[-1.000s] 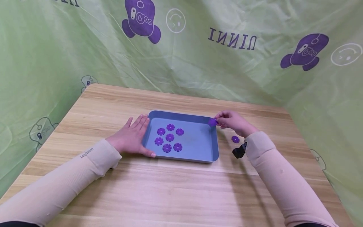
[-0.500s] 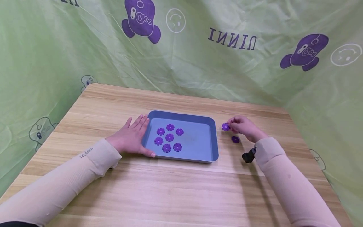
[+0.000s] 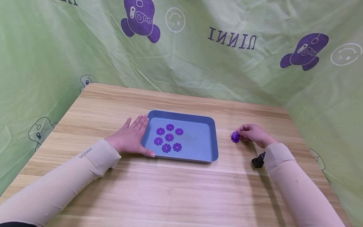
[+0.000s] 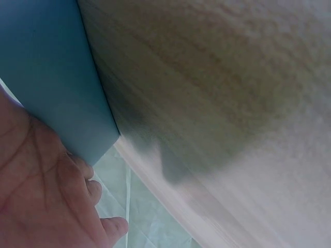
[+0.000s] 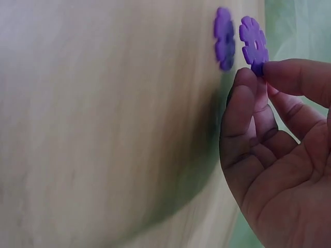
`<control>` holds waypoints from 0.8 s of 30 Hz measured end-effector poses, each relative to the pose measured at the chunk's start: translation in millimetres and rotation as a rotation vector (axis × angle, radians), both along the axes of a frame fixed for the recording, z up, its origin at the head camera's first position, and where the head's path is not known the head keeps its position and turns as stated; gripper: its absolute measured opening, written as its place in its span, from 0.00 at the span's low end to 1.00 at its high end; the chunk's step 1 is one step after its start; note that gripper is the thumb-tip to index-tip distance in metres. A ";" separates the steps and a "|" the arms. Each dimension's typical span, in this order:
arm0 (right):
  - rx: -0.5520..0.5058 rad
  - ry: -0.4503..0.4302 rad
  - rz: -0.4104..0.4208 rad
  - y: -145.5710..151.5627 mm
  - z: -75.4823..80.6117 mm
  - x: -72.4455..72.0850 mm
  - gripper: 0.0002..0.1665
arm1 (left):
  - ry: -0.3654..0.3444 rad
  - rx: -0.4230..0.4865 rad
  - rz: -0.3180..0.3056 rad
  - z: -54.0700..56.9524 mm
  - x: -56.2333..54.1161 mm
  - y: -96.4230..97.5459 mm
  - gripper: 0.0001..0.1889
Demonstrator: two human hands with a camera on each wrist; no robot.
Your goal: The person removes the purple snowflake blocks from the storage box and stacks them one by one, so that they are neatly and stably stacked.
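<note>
My right hand (image 3: 253, 134) pinches a purple snowflake disc (image 5: 254, 44) between thumb and fingertips, right of the tray. Close under it a second purple snowflake disc (image 5: 224, 40) lies on the table; in the head view the two overlap. My left hand (image 3: 129, 135) rests along the left side of the blue tray (image 3: 214, 138), fingers straight, thumb at the front rim. Several purple snowflake discs (image 3: 169, 137) lie apart from each other in the tray's left half. In the left wrist view, the palm (image 4: 41, 186) is against the tray's outer wall (image 4: 67, 98).
The wooden table (image 3: 181, 192) extends around the tray on every side. A green printed curtain (image 3: 198, 69) hangs behind and beside it. A black wrist camera (image 3: 258, 161) juts out under the right wrist, close above the table.
My right hand has moved from the tray's right back corner rightward and toward me, carrying the pinched snowflake disc over to the one on the table. The left hand has stayed in place.
</note>
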State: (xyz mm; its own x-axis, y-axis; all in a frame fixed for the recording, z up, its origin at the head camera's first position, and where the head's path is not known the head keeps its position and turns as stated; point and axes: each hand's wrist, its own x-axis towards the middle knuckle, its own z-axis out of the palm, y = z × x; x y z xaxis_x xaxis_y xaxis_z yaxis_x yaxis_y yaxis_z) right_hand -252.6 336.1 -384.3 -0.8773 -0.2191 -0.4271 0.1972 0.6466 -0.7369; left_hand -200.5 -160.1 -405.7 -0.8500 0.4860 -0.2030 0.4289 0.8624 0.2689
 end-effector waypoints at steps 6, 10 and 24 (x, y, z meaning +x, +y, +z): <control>0.008 -0.005 0.026 4.8 -2.9 0.2 0.14 | -0.003 0.000 -0.001 -0.8 0.1 -0.9 0.77; 0.028 0.001 0.049 5.0 -3.5 0.2 0.14 | -0.004 0.003 0.000 -1.3 0.0 -0.5 0.78; 0.100 0.031 0.092 -1.2 -2.7 1.7 0.11 | -0.002 -0.001 -0.001 -1.5 -0.6 0.1 0.77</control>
State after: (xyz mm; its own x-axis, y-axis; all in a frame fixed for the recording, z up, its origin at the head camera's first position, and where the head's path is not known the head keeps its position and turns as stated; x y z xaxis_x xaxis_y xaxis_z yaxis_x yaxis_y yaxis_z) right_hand -250.8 334.9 -387.0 -0.8685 -0.2573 -0.4237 0.1117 0.7313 -0.6729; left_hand -201.1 -160.0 -407.3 -0.8491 0.4868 -0.2053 0.4294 0.8623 0.2685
